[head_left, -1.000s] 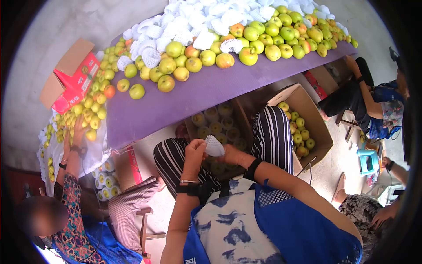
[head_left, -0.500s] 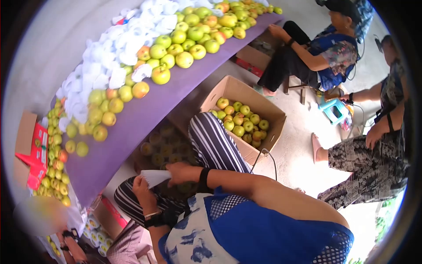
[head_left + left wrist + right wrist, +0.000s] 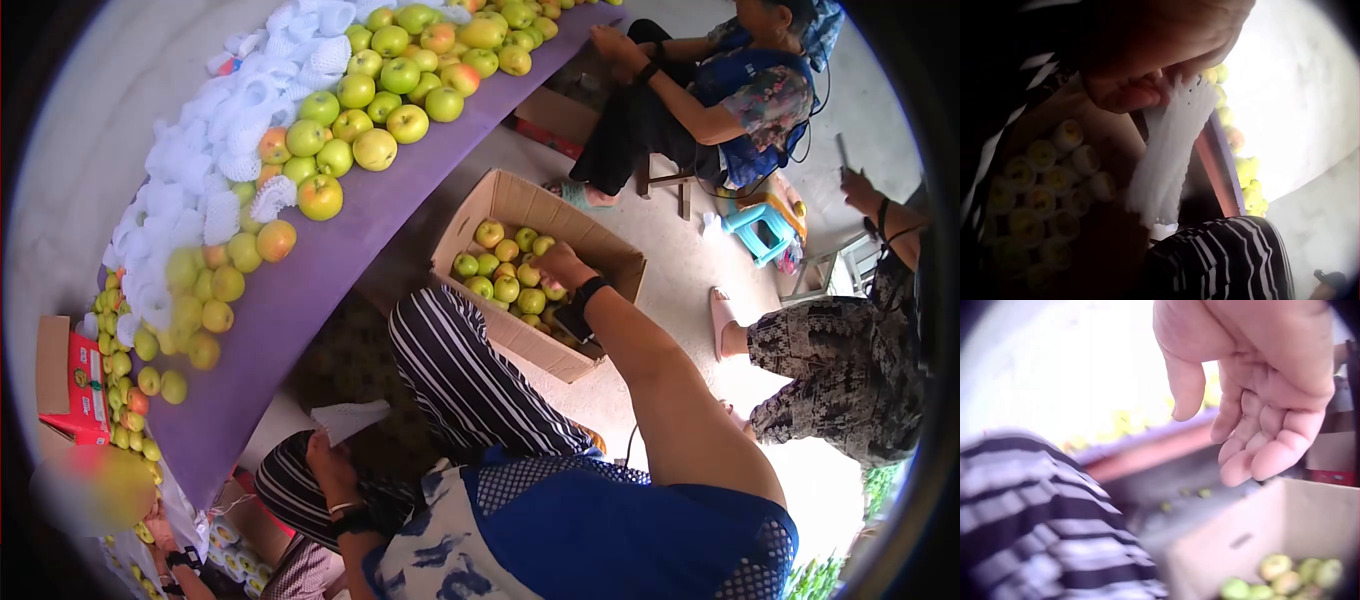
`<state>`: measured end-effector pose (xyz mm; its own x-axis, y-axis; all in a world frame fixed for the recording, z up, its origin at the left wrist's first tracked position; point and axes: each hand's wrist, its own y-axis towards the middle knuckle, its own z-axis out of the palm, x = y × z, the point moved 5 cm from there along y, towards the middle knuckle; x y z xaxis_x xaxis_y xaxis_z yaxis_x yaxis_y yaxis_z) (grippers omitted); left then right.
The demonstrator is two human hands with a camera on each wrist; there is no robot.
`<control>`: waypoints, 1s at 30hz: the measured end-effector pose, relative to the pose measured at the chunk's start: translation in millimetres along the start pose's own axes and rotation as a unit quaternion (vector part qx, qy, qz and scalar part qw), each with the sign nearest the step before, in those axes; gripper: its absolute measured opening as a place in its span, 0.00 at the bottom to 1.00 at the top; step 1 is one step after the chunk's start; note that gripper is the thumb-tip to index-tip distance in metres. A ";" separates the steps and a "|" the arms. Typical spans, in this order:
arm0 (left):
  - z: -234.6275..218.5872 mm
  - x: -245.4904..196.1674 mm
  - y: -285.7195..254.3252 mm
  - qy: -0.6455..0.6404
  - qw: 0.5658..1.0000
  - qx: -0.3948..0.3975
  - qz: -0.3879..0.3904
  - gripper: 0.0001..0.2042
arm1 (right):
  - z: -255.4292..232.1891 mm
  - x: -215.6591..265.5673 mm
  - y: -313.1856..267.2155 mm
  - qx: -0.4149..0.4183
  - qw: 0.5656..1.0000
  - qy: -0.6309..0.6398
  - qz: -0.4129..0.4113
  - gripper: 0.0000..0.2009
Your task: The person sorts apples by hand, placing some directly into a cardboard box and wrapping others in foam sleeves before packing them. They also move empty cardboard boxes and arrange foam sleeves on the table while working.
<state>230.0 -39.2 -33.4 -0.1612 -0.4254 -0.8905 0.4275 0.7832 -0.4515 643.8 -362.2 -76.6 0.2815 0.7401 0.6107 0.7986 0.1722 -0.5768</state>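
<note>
My left hand [image 3: 330,468] pinches one end of a white foam net sleeve [image 3: 350,420] above my lap. In the left wrist view the sleeve [image 3: 1172,150] hangs from my fingers, flattened and with no apple visible in it. My right hand [image 3: 564,268] is over the cardboard box of loose apples [image 3: 520,352]. The right wrist view shows my right hand [image 3: 1260,381] with its fingers loosely bent, the thumb apart and nothing held, above the box's apples [image 3: 1275,567].
A purple table [image 3: 330,255] carries loose apples [image 3: 375,150] and a heap of white foam sleeves [image 3: 215,130]. Below it, sleeved apples [image 3: 1041,200] stand in a box by my knees. A seated person [image 3: 740,100] is at the upper right; another stands at the right.
My right hand has let go of the foam sleeve and moved right, over the apple box. My left hand still holds the sleeve. The head view has swung to the right.
</note>
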 end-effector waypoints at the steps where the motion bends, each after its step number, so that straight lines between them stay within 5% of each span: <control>1: -0.1 2.5 1.6 0.004 1.000 -0.002 -0.001 0.08 | 15.1 -35.0 32.8 0.031 0.961 -0.154 -0.229 0.07; 3: -1.6 11.3 3.4 -0.040 0.999 -0.007 -0.032 0.08 | 37.4 -51.5 35.9 0.064 0.846 -0.292 -0.441 0.09; 4: -5.0 14.7 3.8 -0.037 0.999 -0.010 -0.033 0.08 | 41.3 -72.5 51.8 0.099 0.888 -0.359 -0.270 0.12; 6: -5.5 12.5 4.9 0.087 0.995 0.036 0.016 0.07 | 47.6 -99.7 60.2 0.135 0.896 -0.414 -0.089 0.17; 7: -4.7 12.7 4.6 0.090 0.995 0.034 0.015 0.07 | 41.5 -125.7 75.1 0.017 0.966 -0.255 0.031 0.20; 8: -1.2 8.9 0.8 0.109 0.993 0.025 0.024 0.07 | 35.7 -148.8 82.7 -0.101 0.980 -0.083 0.150 0.25; 11: 6.2 4.5 -4.5 0.106 0.994 -0.004 -0.007 0.07 | 42.4 -173.2 105.7 -0.102 0.956 -0.053 0.271 0.34; 13: 8.2 5.8 -5.8 0.083 0.995 -0.025 -0.048 0.07 | 47.1 -191.7 118.1 -0.082 0.958 -0.038 0.273 0.38; 16: 6.8 7.8 -4.6 0.086 0.993 -0.041 -0.069 0.07 | 77.7 -217.0 158.6 0.098 0.918 -0.375 0.084 0.39; 17: 2.5 10.4 -3.8 0.097 0.991 -0.053 -0.072 0.06 | 72.9 -215.6 152.6 0.029 0.961 -0.186 0.200 0.40; 19: -1.0 12.0 -2.0 0.111 0.989 -0.069 -0.076 0.06 | 69.2 -204.5 134.4 -0.036 0.950 0.010 0.309 0.41; 26: 10.4 7.9 -2.9 0.170 0.979 -0.070 -0.084 0.04 | 79.8 -229.0 149.8 -0.128 0.948 -0.113 0.270 0.39; 30: 17.6 8.0 -3.9 0.125 0.986 -0.057 -0.095 0.04 | 63.5 -213.0 119.3 -0.044 0.965 0.118 0.230 0.30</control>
<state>242.7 -53.7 -37.9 -0.4487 -0.4559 -0.7686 0.2678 0.7519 -0.6024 645.3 -458.0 -310.0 0.7226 0.5546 0.4126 0.5984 -0.2028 -0.7751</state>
